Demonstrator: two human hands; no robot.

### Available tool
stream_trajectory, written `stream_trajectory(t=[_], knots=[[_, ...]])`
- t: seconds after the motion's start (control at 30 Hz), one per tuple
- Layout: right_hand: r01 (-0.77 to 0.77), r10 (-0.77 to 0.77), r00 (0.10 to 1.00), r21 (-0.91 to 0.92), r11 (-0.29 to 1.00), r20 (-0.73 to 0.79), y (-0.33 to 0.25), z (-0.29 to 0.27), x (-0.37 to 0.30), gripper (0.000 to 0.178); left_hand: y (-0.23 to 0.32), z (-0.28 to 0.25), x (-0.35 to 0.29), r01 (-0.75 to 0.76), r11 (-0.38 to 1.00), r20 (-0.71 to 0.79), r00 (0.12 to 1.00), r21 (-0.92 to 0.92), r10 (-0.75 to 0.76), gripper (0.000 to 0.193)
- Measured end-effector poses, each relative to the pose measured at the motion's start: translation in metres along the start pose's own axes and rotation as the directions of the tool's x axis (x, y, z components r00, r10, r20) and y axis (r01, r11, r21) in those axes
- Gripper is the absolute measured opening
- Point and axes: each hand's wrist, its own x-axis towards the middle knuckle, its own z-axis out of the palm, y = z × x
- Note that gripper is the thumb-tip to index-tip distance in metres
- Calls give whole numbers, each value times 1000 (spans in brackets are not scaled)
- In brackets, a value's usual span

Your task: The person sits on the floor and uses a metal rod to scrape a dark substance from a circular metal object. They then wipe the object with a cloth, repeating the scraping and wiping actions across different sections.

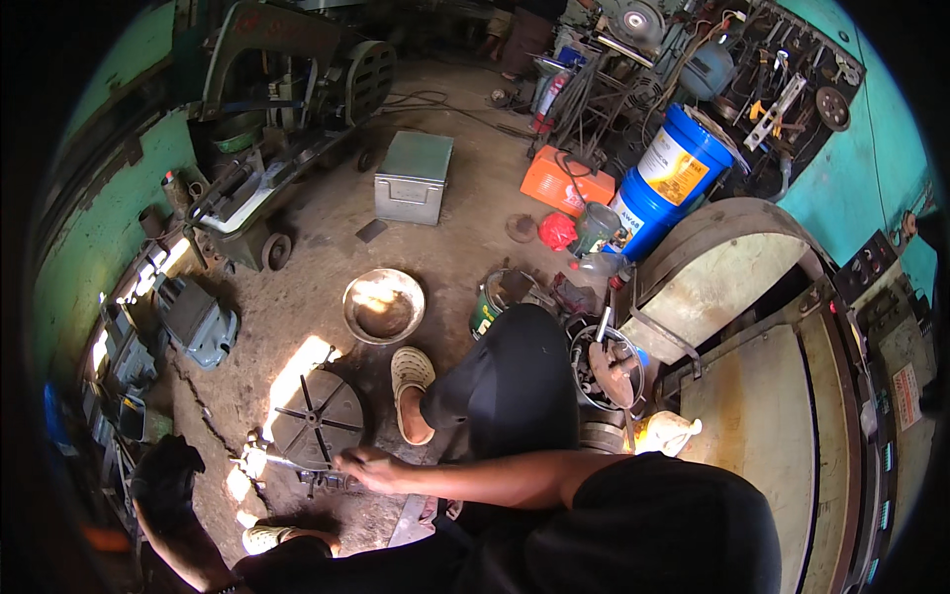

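A right forearm reaches across the lower middle of the frame toward a round, slotted metal plate (315,421), which sits low on the workshop floor (470,233), below and left of centre. The right hand (364,469) is at the plate's lower right edge, fingers curled; whether it grips anything cannot be told. The left hand (166,480), very dark at the lower left, is apart from the plate; its fingers are lost in shadow, so whether it is wide, narrow or holding something is unclear.

A pale clog (412,368) stands right of the plate, another clog (262,538) below it. Should the plate tip or turn under an uneven push, curled fingers could be pinched at its edge, and the clogs would probably protect the feet poorly. Bright sunlight (297,381) beside deep shade might hide a sharp edge. Right of centre, a bent knee is close to a bucket (641,381) of metal parts; a careless swing could spill them.
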Motion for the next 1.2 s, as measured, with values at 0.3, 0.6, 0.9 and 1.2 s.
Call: stream_trajectory(t=[0.3,0.6,0.9,1.2], knots=[[172,-141,981,255,952,-137,-115,-63,29,61,-66,84,-3,457,744,-316,887,487,-338,55],[-226,288,957,553,802,-27,-87,-47,113,44,-137,55,70,447,562,-73,823,696,-564,30],[-90,106,805,57,994,-584,-182,-185,126,43,-195,-37,99,166,265,-17,873,950,-488,24],[-35,342,321,350,936,-883,-280,-491,-52,38,-40,232,366,144,186,54,634,972,-772,73]])
